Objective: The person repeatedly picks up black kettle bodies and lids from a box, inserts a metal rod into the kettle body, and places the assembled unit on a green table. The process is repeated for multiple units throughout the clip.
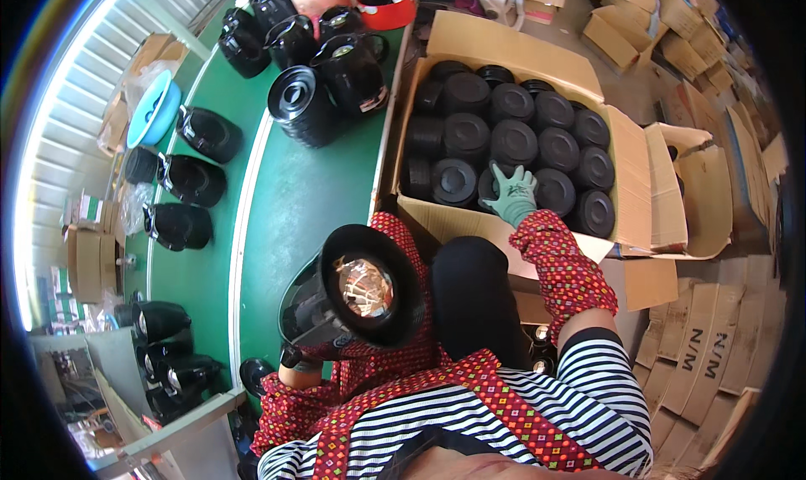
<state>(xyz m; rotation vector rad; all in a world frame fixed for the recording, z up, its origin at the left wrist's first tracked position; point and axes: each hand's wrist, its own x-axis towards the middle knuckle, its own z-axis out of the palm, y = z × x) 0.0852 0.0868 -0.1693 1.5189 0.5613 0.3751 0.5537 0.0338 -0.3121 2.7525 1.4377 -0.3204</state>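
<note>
My left hand [309,362], mostly hidden, holds a black jug [317,312] against my lap. The jug is tilted with its wide round mouth facing up, and a shiny silvery inside shows there. My right hand [512,193], in a grey-green glove, reaches over the near side of an open cardboard box [453,220]. Its fingers are spread across the round black lids [514,142], which stand packed in stacks in the box. One lid lies partly under the fingers; no lid is visibly lifted.
On the green worktable [311,190] stand several black jugs [351,73] and a stack of black round parts [298,102]. More jugs [191,179] line its far left side, near a light-blue basin [155,110]. Flattened cartons [701,337] lie at right, beside an opened smaller box [705,190].
</note>
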